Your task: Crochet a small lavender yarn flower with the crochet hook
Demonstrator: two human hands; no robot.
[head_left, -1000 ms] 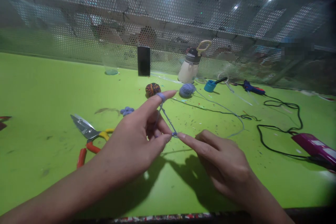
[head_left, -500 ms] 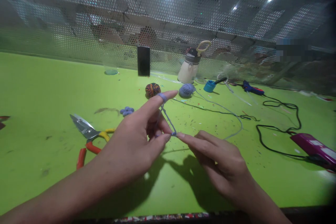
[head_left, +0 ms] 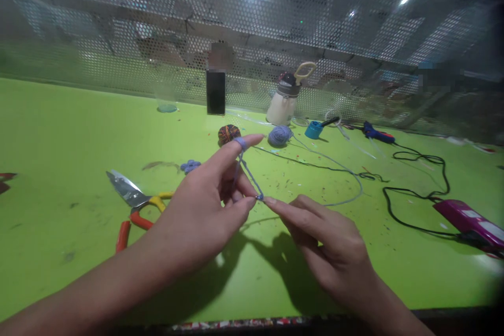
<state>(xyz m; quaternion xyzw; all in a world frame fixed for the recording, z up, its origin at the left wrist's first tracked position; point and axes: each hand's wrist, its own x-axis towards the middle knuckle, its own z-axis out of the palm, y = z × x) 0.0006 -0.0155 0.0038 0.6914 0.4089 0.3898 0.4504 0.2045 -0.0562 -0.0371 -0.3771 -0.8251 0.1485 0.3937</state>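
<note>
A strand of lilac yarn (head_left: 252,176) loops round the raised index finger of my left hand (head_left: 208,194) and runs tight down to a tiny lilac stitched piece (head_left: 260,197). Thumb and fingers of that hand pinch this piece. My right hand (head_left: 326,236) is closed, its index fingertip touching the piece from the right. It appears to grip a thin crochet hook, of which only a small shiny tip shows at the stitches; the rest is hidden by the fingers. The lilac yarn ball (head_left: 280,136) lies beyond my hands, its strand curving across the table.
Scissors (head_left: 136,199) lie open beside my left forearm, near a lilac crocheted flower (head_left: 190,166). Behind are a multicoloured yarn ball (head_left: 228,135), a phone (head_left: 216,93), a bottle (head_left: 283,105) and a blue pot (head_left: 314,129). A glue gun (head_left: 378,134) and a purple device (head_left: 470,220) with cords lie right.
Both hands have shifted very slightly, with my left index finger a little further left. The stitched piece is slightly higher, and the strand on the table has moved a little.
</note>
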